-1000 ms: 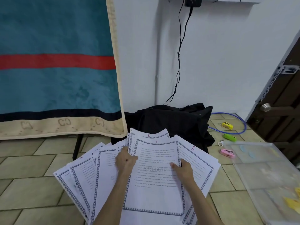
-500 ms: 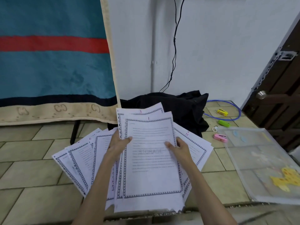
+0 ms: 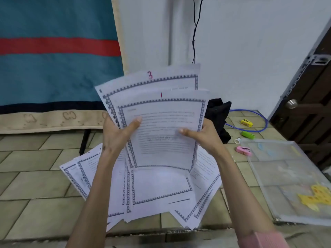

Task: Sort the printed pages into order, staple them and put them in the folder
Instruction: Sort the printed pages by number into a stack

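Pages point(image 3: 161, 140) in both hands' grip.

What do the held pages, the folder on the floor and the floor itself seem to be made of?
Held pages: thin matte white paper; they curve between the left hand and right hand.
Folder: probably clear, slightly glossy plastic; tiles show through.
Floor: likely ceramic or stone tiles with visible joints.

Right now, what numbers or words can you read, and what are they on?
"1": in red atop the front page.
"3": in red atop the page behind.
"CC": repeated along the blanket's border.
Body text and grey watermark on the pages: too blurred to read.
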`<state>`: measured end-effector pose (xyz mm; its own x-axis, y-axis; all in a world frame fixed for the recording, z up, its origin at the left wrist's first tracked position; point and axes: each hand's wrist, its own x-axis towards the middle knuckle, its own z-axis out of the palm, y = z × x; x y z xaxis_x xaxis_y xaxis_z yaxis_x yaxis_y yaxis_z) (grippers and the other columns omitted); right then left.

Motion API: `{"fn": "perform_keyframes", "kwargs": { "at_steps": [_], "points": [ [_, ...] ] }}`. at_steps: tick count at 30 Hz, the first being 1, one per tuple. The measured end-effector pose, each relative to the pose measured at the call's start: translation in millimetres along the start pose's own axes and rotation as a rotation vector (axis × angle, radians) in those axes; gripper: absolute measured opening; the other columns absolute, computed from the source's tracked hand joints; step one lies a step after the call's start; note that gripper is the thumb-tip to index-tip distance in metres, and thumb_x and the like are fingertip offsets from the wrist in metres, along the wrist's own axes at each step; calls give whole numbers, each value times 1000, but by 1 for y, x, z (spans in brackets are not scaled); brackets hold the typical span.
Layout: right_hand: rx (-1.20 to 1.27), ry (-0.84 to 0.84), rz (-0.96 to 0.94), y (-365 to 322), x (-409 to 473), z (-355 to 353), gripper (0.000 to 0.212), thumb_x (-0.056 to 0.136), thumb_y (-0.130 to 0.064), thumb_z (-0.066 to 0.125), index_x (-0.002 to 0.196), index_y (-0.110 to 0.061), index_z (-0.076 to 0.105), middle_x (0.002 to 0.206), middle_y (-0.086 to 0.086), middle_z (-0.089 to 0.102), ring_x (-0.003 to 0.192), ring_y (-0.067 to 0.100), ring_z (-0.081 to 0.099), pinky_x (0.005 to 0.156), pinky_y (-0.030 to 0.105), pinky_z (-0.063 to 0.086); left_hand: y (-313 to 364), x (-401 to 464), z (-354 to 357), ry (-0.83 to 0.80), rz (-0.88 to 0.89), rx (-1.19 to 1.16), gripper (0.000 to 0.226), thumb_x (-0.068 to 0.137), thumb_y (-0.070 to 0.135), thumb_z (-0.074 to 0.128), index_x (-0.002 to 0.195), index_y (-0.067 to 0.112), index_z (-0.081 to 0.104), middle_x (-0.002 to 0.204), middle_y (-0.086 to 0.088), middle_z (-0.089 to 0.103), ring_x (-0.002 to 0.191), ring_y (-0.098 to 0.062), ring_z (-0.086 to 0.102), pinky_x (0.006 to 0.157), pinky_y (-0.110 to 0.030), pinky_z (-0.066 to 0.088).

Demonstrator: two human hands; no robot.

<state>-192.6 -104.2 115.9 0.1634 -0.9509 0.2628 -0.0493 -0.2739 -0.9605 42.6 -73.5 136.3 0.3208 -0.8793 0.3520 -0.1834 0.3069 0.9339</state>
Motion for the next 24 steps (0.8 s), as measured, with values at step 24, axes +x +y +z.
{"fn": "perform_keyframes", "kwargs": {
  "at_steps": [24],
  "points": [
    [103, 13, 282, 60, -20, 29, 32, 62, -5, 86, 86, -22, 72, 85, -6, 76, 81, 12, 73, 67, 25, 58, -81, -25, -2, -84, -330, -21, 33, 78, 22, 73, 109, 13, 66, 101, -1, 71, 96, -17, 66, 85, -35, 55]
  ]
}}
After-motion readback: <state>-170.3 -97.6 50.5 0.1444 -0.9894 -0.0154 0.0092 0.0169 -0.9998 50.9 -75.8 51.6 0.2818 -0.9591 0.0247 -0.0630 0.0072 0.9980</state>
